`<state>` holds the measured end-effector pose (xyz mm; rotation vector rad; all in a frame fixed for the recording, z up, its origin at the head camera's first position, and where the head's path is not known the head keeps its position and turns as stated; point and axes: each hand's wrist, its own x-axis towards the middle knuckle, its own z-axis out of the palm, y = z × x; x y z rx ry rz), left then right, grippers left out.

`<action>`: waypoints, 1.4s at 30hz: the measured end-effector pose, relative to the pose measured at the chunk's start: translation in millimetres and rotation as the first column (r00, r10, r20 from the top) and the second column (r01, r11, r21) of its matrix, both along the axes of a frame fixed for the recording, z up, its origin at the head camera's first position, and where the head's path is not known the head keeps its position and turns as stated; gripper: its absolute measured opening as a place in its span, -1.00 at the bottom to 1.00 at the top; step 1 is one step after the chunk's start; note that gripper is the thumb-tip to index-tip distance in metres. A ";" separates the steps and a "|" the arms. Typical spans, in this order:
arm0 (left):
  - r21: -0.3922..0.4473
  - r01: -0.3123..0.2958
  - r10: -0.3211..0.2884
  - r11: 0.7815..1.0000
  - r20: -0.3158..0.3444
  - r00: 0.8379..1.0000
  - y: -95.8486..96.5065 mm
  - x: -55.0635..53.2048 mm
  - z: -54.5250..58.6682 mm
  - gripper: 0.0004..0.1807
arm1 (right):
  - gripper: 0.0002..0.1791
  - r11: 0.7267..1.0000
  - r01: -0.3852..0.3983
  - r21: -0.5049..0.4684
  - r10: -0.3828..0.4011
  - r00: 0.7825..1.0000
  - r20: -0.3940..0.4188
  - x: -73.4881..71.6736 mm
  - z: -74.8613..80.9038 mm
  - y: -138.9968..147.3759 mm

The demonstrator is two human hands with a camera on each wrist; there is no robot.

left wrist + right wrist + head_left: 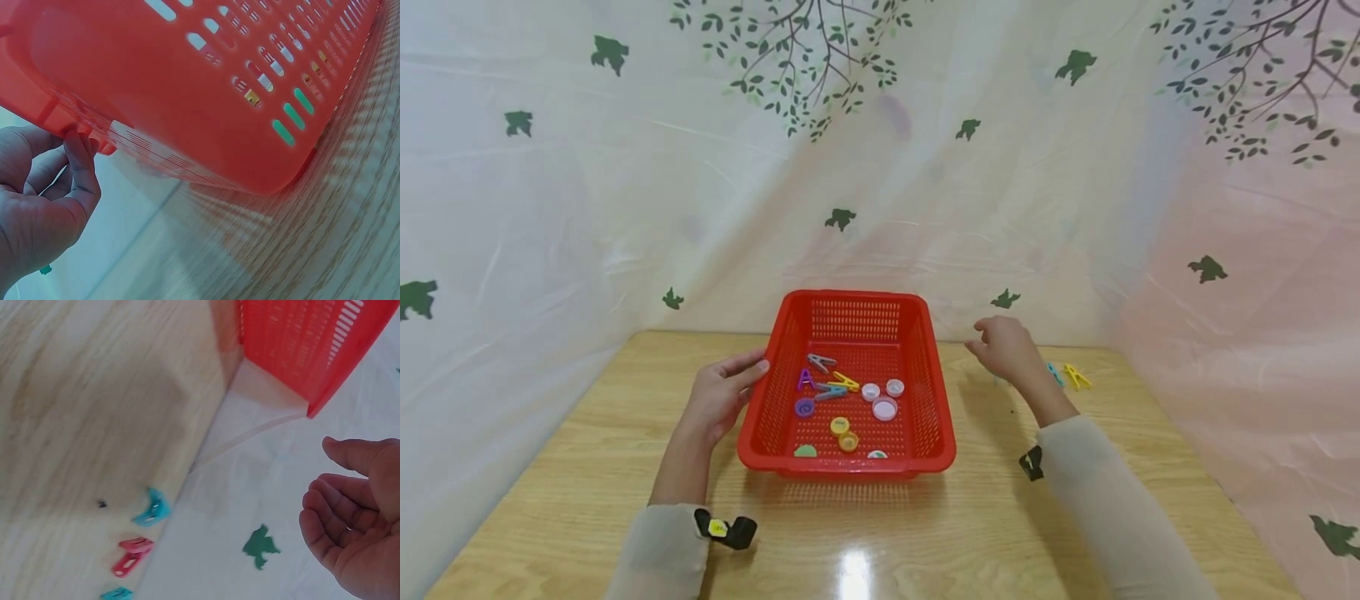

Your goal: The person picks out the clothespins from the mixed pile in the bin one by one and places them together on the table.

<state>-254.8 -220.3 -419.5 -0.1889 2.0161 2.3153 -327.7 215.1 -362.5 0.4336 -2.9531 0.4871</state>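
Observation:
A red plastic basket [847, 465] stands on the table, with several clothespins and bottle caps inside. My left hand [724, 396] grips its left rim, thumb over the top and fingers beneath, as the left wrist view shows. In the basket lie a yellow clothespin [846, 382], a purple clothespin [806, 379], a purple cap [805, 407] and a pink-white cap [884, 408]. My right hand [1006, 350] hovers to the right of the basket, fingers loosely bent and holding nothing. Below it in the right wrist view are a teal clothespin [154, 509] and a red clothespin [132, 555].
A yellow clothespin [1077, 377] and a blue clothespin [1056, 374] lie on the wooden table [625, 467] at the back right. Behind the table hangs a pale sheet [730, 233] with leaf patterns. A small dark speck [102, 504] is on the tabletop.

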 end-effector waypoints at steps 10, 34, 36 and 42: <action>-0.006 -0.002 0.002 1.000 -0.007 1.000 0.4 0.4 -0.4 -0.38 | -0.55 1.000 -0.024 -0.003 0.024 0.999 -0.033 6.3 9.7 -29.2; 0.027 -0.013 0.014 1.000 -0.010 1.000 1.3 3.5 0.8 -0.38 | -0.69 0.995 -0.059 -0.075 0.057 0.998 -0.028 11.3 5.5 -62.9; 0.025 -0.012 0.012 1.000 -0.009 1.000 1.3 3.9 1.0 -0.37 | -0.72 0.995 -0.079 -0.066 0.076 0.996 -0.042 11.6 7.0 -66.1; 0.020 -0.011 0.011 1.000 -0.008 1.000 1.8 3.8 0.7 -0.37 | -0.67 0.992 -0.126 -0.016 0.124 0.988 -0.090 12.0 13.6 -74.2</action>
